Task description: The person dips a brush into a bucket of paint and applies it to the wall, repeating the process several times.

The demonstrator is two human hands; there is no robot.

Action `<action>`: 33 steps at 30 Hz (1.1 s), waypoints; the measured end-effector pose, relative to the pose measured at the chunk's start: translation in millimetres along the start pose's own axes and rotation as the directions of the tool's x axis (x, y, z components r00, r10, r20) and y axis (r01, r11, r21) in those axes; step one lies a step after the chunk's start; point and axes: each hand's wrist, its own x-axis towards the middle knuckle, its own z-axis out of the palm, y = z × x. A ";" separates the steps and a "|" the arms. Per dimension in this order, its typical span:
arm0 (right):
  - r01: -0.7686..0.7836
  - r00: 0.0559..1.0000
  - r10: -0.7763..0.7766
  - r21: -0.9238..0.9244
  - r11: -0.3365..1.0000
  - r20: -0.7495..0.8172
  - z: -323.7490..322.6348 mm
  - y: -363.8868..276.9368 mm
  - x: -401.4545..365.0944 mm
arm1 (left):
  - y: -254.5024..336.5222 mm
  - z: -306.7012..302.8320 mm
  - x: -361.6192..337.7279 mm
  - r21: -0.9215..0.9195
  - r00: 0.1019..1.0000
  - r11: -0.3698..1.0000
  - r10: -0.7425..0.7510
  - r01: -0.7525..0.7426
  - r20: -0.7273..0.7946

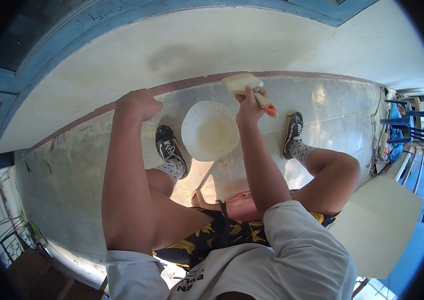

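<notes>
My right hand [251, 104] is closed round a paintbrush [262, 99] with a pale handle and an orange-red end. Its broad cream head [242, 82] points at the foot of the wall, near the reddish-brown baseboard strip. A white basin [210, 131] stands on the floor between my feet, with a thin cloudy pale layer inside. Over to the left, my left hand [139, 104] is curled in front of the wall near the strip. Its thumb shows but the other fingers are mostly hidden, so what it holds, if anything, is not visible.
A cream wall [212, 45] with a damp-looking patch rises ahead, below a blue frame. My black shoes [168, 142] flank the basin on grey floor tiles [82, 185]. Under me is a red plastic stool [242, 206]. Blue chairs [409, 125] and a pale board [379, 225] are at right.
</notes>
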 end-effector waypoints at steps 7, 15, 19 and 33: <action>0.145 0.989 -0.142 0.142 0.979 -0.031 90.3 -48.9 42.1 | 25.3 -4.0 5.6 0.098 0.999 0.995 -0.022 0.024 -0.025; 0.139 0.989 -0.145 0.229 0.963 0.006 59.1 -63.9 2.1 | 30.4 -4.0 8.5 0.049 1.000 0.999 -0.020 0.020 0.012; 0.048 0.998 -0.041 0.162 0.986 -0.047 70.7 -20.0 18.4 | 36.4 -1.5 6.4 0.094 1.000 0.995 -0.026 0.026 0.003; 0.034 0.999 -0.029 0.129 0.991 -0.045 -6.6 -36.3 3.5 | 39.6 -3.8 1.6 0.073 1.000 0.997 0.012 -0.011 -0.012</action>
